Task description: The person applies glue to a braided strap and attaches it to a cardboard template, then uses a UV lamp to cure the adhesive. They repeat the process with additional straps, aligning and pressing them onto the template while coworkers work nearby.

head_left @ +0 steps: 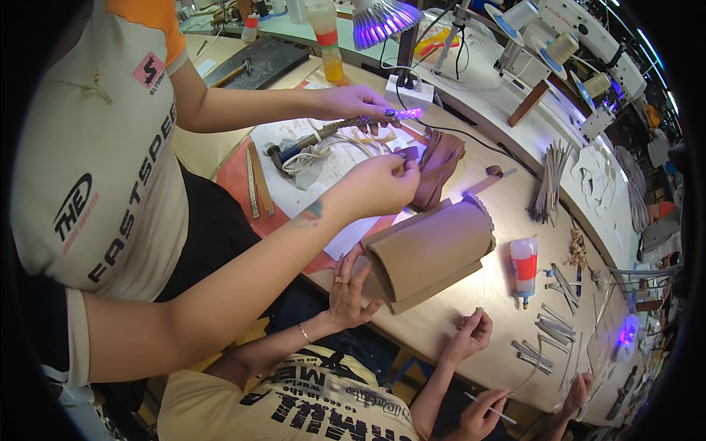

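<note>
My left hand, with a ring and bracelet, lies open with its fingers spread at the table edge. Its fingertips are beside the near left end of a tan-brown folded panel with a scalloped far right edge; contact is unclear. To the right of the panel, my right hand is closed, thumb and fingertips pinched together above the table. Anything between those fingertips is too small to make out. A glue bottle with a red band and blue tip stands beyond my right hand. Grey strips lie farther right.
A co-worker at left reaches across, one hand holding a braided strip under a purple lamp, the other pinching a small dark piece. Another person's hand holds a white stick at lower right. A sewing machine stands behind.
</note>
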A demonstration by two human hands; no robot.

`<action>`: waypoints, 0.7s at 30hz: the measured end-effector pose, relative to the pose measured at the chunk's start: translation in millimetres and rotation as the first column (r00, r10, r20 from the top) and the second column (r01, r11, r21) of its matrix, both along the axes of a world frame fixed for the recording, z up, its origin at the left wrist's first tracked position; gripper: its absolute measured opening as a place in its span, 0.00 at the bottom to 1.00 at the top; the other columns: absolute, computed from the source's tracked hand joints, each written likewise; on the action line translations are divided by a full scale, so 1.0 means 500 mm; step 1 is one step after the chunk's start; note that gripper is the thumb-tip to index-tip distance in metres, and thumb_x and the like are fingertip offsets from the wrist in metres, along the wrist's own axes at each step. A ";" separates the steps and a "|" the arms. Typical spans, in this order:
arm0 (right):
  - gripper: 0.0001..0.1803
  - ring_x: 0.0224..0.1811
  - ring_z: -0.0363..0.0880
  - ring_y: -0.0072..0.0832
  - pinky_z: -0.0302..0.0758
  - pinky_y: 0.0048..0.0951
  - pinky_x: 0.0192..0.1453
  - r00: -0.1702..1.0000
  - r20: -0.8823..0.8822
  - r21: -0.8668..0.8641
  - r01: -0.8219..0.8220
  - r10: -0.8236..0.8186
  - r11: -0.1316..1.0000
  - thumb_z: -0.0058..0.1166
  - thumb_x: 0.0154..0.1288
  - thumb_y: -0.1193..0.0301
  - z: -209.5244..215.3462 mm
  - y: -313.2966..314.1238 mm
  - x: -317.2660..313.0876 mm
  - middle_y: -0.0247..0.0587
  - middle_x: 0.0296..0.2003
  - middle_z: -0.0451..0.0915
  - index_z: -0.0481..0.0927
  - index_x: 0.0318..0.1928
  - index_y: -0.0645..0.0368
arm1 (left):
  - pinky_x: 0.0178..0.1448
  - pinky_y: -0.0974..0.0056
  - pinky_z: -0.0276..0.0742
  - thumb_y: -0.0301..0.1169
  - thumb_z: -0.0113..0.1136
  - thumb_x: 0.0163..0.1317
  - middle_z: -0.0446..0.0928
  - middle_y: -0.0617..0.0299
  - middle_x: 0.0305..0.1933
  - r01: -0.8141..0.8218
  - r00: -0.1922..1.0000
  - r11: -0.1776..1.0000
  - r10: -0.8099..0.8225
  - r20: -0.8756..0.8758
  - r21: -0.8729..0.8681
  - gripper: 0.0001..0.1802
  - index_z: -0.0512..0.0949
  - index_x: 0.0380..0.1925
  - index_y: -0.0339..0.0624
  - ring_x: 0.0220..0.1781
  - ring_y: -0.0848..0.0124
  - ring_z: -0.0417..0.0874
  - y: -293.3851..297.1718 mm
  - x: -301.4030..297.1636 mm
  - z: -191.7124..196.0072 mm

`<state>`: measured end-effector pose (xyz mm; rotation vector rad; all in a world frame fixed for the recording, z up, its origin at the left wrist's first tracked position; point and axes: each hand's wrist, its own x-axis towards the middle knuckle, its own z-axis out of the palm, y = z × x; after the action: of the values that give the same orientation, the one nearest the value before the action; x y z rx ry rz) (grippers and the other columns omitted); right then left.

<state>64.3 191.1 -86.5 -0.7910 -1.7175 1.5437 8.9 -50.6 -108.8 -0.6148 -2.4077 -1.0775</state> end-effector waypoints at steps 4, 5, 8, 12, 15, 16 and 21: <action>0.09 0.23 0.65 0.14 0.63 0.17 0.27 1.000 0.004 0.017 0.002 -0.002 1.000 0.54 0.70 0.70 -0.002 0.002 0.002 0.29 0.22 0.71 0.76 0.34 0.63 | 0.72 0.42 0.49 0.55 0.49 0.66 0.51 0.33 0.71 -0.025 1.000 0.998 0.024 -0.012 -0.057 0.38 0.60 0.64 0.35 0.73 0.42 0.54 0.003 0.003 0.003; 0.09 0.23 0.65 0.14 0.63 0.17 0.27 1.000 0.022 0.024 0.004 -0.005 1.000 0.53 0.70 0.70 -0.003 0.003 0.002 0.29 0.22 0.71 0.76 0.34 0.63 | 0.72 0.42 0.49 0.54 0.49 0.66 0.51 0.33 0.70 -0.037 0.999 0.998 0.036 -0.018 -0.044 0.38 0.61 0.64 0.36 0.73 0.43 0.54 0.003 0.003 0.004; 0.10 0.23 0.65 0.14 0.64 0.17 0.27 0.999 0.052 0.053 0.001 -0.003 0.999 0.53 0.70 0.70 -0.006 0.003 0.001 0.29 0.23 0.71 0.76 0.33 0.63 | 0.72 0.43 0.49 0.54 0.50 0.65 0.51 0.33 0.71 -0.040 0.999 0.996 0.039 -0.022 -0.073 0.37 0.63 0.63 0.36 0.73 0.43 0.55 0.002 0.003 0.008; 0.10 0.21 0.63 0.12 0.60 0.16 0.23 1.000 0.024 0.105 -0.012 0.010 0.994 0.52 0.71 0.69 -0.010 0.003 -0.001 0.28 0.21 0.70 0.75 0.33 0.62 | 0.72 0.45 0.52 0.53 0.51 0.65 0.52 0.34 0.70 -0.041 0.999 0.995 0.038 -0.025 -0.094 0.35 0.65 0.62 0.37 0.71 0.45 0.57 0.001 0.003 0.013; 0.10 0.22 0.64 0.14 0.63 0.17 0.25 0.999 0.039 0.079 -0.018 0.015 0.997 0.53 0.71 0.69 -0.010 0.003 -0.001 0.29 0.22 0.70 0.75 0.33 0.63 | 0.72 0.47 0.52 0.53 0.52 0.64 0.53 0.36 0.70 -0.035 0.999 0.996 0.035 -0.001 -0.079 0.34 0.67 0.61 0.39 0.71 0.47 0.58 0.001 0.005 0.016; 0.11 0.24 0.65 0.15 0.65 0.17 0.28 0.998 0.070 0.061 -0.003 -0.001 0.998 0.53 0.70 0.69 -0.009 0.004 0.000 0.30 0.23 0.71 0.75 0.33 0.64 | 0.72 0.47 0.51 0.53 0.53 0.64 0.53 0.36 0.70 -0.040 0.999 0.995 0.039 -0.012 -0.090 0.34 0.67 0.61 0.40 0.71 0.48 0.58 0.001 0.005 0.016; 0.11 0.24 0.66 0.15 0.66 0.17 0.28 0.998 0.054 0.061 -0.020 0.017 0.998 0.53 0.70 0.69 -0.005 0.001 0.001 0.30 0.23 0.71 0.75 0.33 0.64 | 0.73 0.49 0.49 0.54 0.54 0.63 0.53 0.38 0.71 -0.045 0.999 0.993 0.045 -0.005 -0.107 0.34 0.69 0.62 0.44 0.71 0.50 0.58 0.000 0.006 0.016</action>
<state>64.6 191.8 -89.2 -0.7937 -1.8075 1.4868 12.0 -50.6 -100.6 -0.5935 -2.4778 -0.9334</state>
